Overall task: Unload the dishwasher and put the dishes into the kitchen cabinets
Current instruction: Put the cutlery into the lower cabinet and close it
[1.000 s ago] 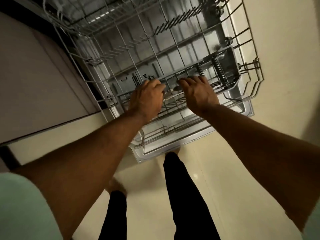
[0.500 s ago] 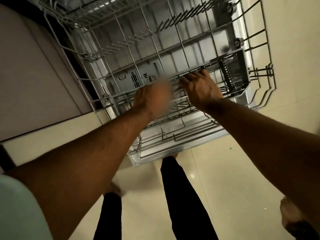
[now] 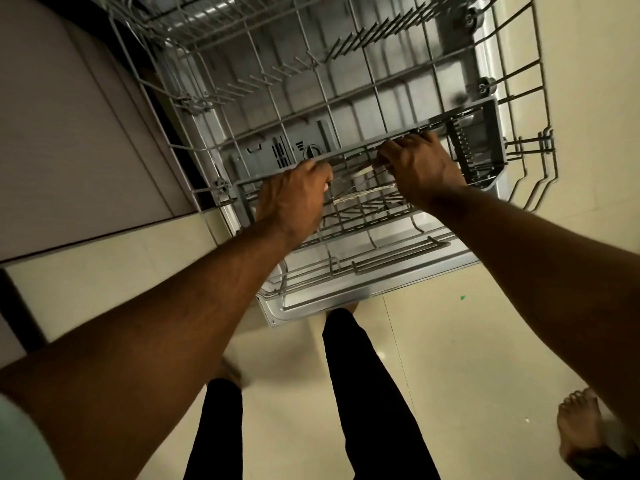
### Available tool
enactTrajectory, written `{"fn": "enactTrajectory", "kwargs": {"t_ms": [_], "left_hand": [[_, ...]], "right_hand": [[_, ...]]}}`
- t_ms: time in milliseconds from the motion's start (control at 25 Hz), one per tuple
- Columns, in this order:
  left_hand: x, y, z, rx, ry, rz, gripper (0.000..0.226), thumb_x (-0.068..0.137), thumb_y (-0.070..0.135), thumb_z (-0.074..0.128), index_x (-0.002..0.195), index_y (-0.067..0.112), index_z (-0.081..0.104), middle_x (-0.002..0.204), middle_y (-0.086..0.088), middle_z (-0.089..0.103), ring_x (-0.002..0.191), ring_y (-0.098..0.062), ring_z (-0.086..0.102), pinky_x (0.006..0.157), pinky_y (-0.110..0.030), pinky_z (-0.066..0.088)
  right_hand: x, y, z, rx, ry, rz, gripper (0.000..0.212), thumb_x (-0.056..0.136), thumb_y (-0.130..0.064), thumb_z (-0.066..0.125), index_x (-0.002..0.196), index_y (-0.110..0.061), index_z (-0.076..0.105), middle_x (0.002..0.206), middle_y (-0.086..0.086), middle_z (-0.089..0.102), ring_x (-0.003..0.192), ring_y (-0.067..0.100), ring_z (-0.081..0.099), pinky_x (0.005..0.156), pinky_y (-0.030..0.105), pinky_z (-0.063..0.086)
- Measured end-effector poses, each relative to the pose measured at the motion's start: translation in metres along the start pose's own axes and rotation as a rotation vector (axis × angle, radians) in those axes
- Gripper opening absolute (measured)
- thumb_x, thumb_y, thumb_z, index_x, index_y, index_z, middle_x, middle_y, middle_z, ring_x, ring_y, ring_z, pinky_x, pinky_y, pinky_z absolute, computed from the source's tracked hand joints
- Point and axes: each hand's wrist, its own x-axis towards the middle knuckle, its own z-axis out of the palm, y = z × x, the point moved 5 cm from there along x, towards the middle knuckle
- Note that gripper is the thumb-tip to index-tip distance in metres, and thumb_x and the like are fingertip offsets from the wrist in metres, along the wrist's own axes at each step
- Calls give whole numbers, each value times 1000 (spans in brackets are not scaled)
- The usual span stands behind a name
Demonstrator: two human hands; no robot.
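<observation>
The dishwasher's lower rack point(image 3: 346, 98) is pulled out over the open door point(image 3: 346, 299) and holds no dishes that I can see. A grey cutlery basket point(image 3: 485, 147) lies across its front. My left hand point(image 3: 294, 199) is closed at the basket's left part, and pale blurred cutlery point(image 3: 363, 195) sticks out of it to the right. My right hand point(image 3: 419, 168) is curled over the basket's middle, fingertips down among the wires. A thin pale piece lies by its thumb; whether it is gripped is hidden.
The upper rack point(image 3: 194, 26) juts out at the top. A beige cabinet front point(image 3: 69, 133) stands to the left. My legs in black trousers point(image 3: 367, 393) are on the pale tiled floor. Another person's bare foot point(image 3: 578, 431) is at the bottom right.
My left hand has closed into a fist and shifted slightly left, with cutlery now showing from it. My right hand stays curled over the basket. The view has tilted, and a foot has appeared.
</observation>
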Motion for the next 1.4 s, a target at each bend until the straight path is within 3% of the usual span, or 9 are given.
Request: {"fn": "enactTrajectory", "kwargs": {"t_ms": [120, 200, 360, 440, 600, 760, 880, 1160, 1400], "left_hand": [[-8, -4, -1, -14, 32, -27, 11, 98, 24, 50, 108, 24, 55, 108, 4, 61, 87, -16, 61, 70, -29, 45], [-12, -6, -1, -14, 47, -43, 12, 98, 28, 49, 108, 24, 56, 109, 4, 61, 88, -17, 62, 73, -31, 50], [-29, -4, -7, -39, 54, -63, 16, 99, 28, 47, 111, 22, 56, 112, 2, 61, 91, -18, 63, 75, -33, 51], [-42, -4, -12, -28, 63, -63, 19, 100, 27, 45, 115, 20, 54, 114, 0, 59, 92, -19, 63, 70, -31, 48], [-84, -6, -30, -39, 52, -79, 21, 100, 27, 43, 116, 18, 53, 116, -3, 57, 92, -21, 62, 67, -30, 43], [-132, -20, -36, -91, -37, -56, 19, 98, 28, 45, 112, 20, 54, 116, -6, 56, 97, -30, 62, 78, -44, 51], [-186, -47, -52, -107, -51, -114, 20, 99, 31, 42, 115, 23, 53, 121, -2, 54, 101, -29, 61, 80, -41, 48], [-319, -161, -79, -88, 39, -248, 27, 100, 45, 39, 109, 26, 56, 110, -1, 57, 85, -30, 63, 68, -37, 50], [-416, -266, -81, -164, 174, -363, 26, 100, 39, 44, 105, 20, 60, 100, -4, 60, 83, -29, 59, 66, -35, 46]], "right_hand": [[-1, -5, -9, 32, 34, -5, 26, 97, -10, 47, 121, -13, 53, 118, 14, 64, 114, 31, 55, 103, 43, 33], [-6, -10, -18, 79, 80, 13, 27, 97, -7, 47, 123, -11, 52, 116, 15, 64, 112, 31, 56, 101, 42, 36], [-31, -18, -39, 179, 103, 96, 30, 99, -7, 43, 129, -9, 42, 105, 19, 62, 91, 28, 60, 71, 33, 46], [-45, -21, -44, 180, 63, 164, 34, 98, -4, 44, 131, -9, 38, 101, 20, 62, 82, 26, 61, 66, 28, 45], [-81, -37, -64, 282, 20, 315, 30, 103, -18, 28, 127, -12, 45, 92, 9, 62, 64, 14, 58, 53, 23, 45], [-126, -80, -77, 296, 157, 254, 32, 93, 0, 42, 123, -12, 43, 89, 11, 63, 74, 30, 62, 63, 39, 54], [-148, -130, -61, 361, 180, 300, 34, 90, 1, 45, 120, -14, 44, 92, 15, 65, 79, 34, 65, 69, 45, 57], [-162, -283, -24, 434, 173, 230, 37, 84, 3, 51, 114, -18, 50, 93, 7, 65, 87, 28, 64, 75, 42, 55], [-149, -405, -10, 515, 128, 109, 36, 82, 10, 49, 107, -15, 58, 90, 3, 60, 85, 22, 61, 76, 32, 49]]}}
